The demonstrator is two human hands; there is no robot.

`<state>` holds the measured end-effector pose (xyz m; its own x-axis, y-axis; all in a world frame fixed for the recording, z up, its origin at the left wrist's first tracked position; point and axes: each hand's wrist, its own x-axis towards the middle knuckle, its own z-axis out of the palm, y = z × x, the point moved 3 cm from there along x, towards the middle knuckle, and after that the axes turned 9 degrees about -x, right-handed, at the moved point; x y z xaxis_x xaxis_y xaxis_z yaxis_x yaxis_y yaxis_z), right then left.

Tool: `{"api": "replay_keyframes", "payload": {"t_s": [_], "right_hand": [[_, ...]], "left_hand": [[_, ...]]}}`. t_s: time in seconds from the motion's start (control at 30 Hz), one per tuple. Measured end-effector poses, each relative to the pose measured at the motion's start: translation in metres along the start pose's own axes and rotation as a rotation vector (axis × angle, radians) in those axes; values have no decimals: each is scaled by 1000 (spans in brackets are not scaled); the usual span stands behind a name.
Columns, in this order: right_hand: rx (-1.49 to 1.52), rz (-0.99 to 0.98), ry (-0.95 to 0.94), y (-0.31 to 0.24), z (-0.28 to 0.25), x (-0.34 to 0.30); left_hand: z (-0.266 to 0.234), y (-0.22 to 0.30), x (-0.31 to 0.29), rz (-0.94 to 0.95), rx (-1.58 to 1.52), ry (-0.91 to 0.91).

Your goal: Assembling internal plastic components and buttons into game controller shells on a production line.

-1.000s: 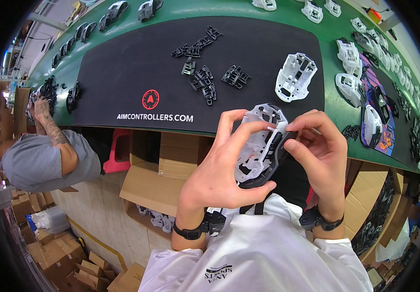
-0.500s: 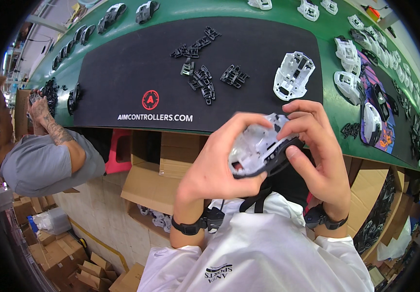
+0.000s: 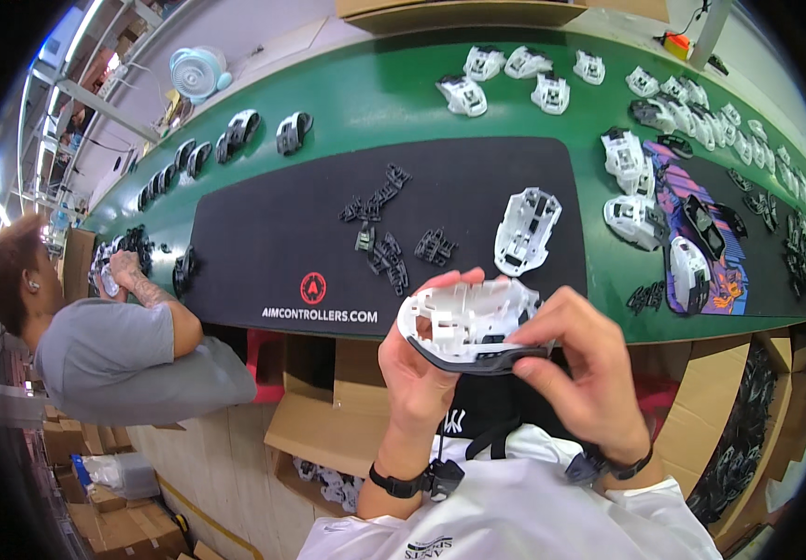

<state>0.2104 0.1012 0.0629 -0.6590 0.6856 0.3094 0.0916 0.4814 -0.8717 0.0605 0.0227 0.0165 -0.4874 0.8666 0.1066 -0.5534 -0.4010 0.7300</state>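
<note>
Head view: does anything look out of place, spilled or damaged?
Nothing clearly stands out. The white shell in the left hand and right hand shows no obvious damage at this size; small black parts lie loosely clustered on the dark mat.

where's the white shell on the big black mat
Head view: the white shell lies near the right edge of the big black mat, right of the black parts.

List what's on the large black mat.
Small black parts and one white shell. Anything on the mat behind the held shell, left hand and right hand is hidden.
</note>
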Motion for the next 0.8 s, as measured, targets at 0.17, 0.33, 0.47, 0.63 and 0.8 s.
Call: {"api": "replay_keyframes", "payload": {"t_s": [0.17, 0.33, 0.47, 0.63, 0.8], "right_hand": [[69, 177, 23, 16, 18, -2], [217, 253, -50, 14, 35, 14], [329, 312, -78, 14, 55, 29], [358, 409, -62, 3, 67, 45], [182, 189, -101, -8, 59, 56]], "left_hand": [[-23, -8, 5, -28, 74, -63], [-37, 11, 11, 53, -67, -39], [-38, 23, 19, 104, 63, -50], [-46, 27, 29, 40, -42, 52], [-40, 53, 33, 19, -87, -76]]}}
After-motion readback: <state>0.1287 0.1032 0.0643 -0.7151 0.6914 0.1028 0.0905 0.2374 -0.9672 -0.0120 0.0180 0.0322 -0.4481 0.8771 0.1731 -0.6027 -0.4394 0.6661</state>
